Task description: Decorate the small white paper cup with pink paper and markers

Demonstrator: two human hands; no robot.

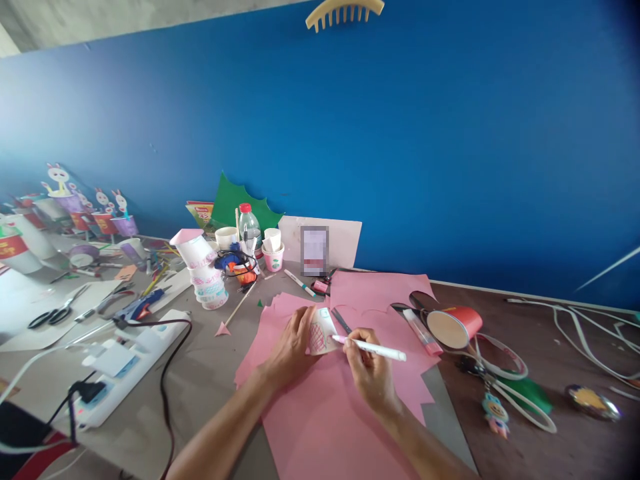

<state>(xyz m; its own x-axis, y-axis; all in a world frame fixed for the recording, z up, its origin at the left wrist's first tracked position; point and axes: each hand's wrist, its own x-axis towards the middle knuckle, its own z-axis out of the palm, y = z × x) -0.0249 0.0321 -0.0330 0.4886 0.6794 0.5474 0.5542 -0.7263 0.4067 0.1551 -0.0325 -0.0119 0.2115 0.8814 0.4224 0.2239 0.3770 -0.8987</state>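
Observation:
My left hand (pixel 295 340) is wrapped around a white paper cup (pixel 323 333) that lies tilted over pink paper. Pink crosshatched lines and a small bluish mark show on the cup's side. In my right hand (pixel 370 373) is a white marker (pixel 377 349), its pink tip end at the cup's right edge; whether it touches cannot be made out. Beneath both hands spread sheets of pink paper (pixel 325 420) with cut edges. Scissors (pixel 342 321) lie partly hidden just behind the cup.
A leaning stack of decorated paper cups (pixel 207 280) stands left, near a plastic bottle (pixel 249 230). A white power strip (pixel 135 367) with cords and a blue glue gun (pixel 143 307) lie further left. At right are a red paper cup (pixel 463 323) and white cables (pixel 575 320).

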